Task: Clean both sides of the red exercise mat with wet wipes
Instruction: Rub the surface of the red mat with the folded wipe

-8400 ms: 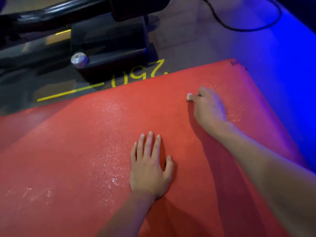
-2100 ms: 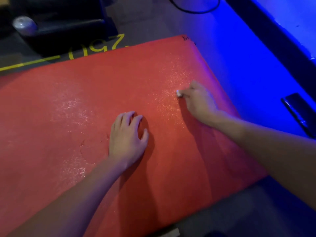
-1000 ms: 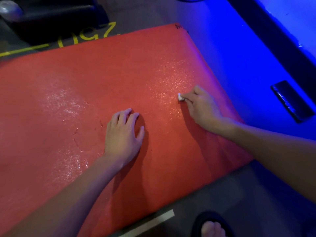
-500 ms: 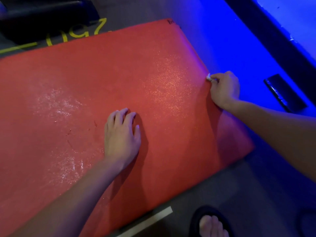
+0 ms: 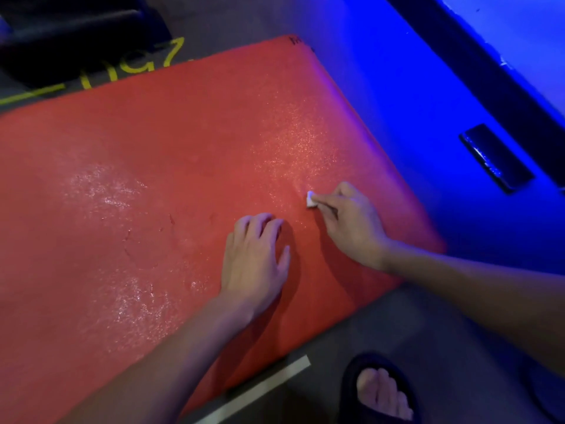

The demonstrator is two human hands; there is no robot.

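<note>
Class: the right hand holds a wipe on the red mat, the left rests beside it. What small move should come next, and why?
Probably sweep the wipe, pinched by the right hand, toward the near right corner of the mat. That corner looks dull, while wet sheen shows farther left. The left hand rests on the mat and can steady it.
</note>
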